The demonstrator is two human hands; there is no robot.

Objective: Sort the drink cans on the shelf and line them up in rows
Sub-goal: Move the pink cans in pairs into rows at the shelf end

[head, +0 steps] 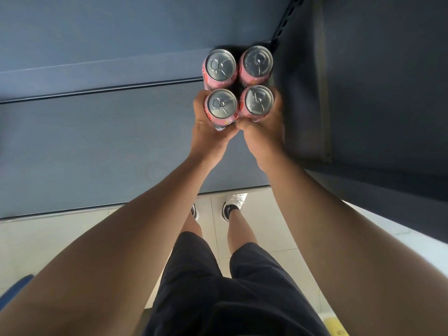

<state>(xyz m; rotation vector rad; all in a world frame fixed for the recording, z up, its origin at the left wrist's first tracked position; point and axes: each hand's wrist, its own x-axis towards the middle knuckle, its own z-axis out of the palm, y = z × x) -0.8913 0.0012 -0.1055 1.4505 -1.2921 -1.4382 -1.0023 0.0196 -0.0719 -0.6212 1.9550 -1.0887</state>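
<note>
Several pink drink cans stand upright in a tight square on the dark blue shelf (97,146), near its right wall. My left hand (208,132) wraps the front left can (221,103). My right hand (264,132) wraps the front right can (259,100). Directly behind them stand the back left can (221,65) and the back right can (257,61), untouched. All show silver lids with pull tabs. The two front cans touch each other, and my thumbs meet in front of them.
A blue side panel (303,105) with a slotted upright closes the shelf on the right. A ridge (97,89) crosses the shelf to the left of the cans. Below the shelf edge lies a tiled floor (48,238) with my legs and shoes.
</note>
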